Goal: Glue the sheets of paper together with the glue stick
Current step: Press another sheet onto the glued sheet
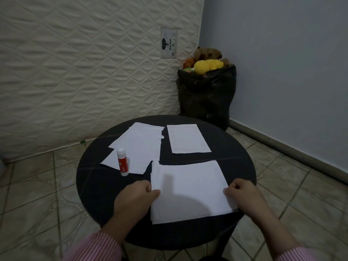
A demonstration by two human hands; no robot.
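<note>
The left hand [138, 193] and right hand [240, 191] pinch opposite edges of the near paper stack [190, 189] on the tabletop [94, 185]. The glue stick [122, 162] stands upright on other sheets [139, 147]

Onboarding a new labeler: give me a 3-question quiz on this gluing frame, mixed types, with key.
1. True or false: the glue stick is standing with its cap on.
2. What does the left hand grip?
A. the glue stick
B. the left edge of the near paper stack
C. nothing
3. Fill in: the right hand holds the stack's ____ edge.

Key: 1 true; 2 B; 3 right.
</note>
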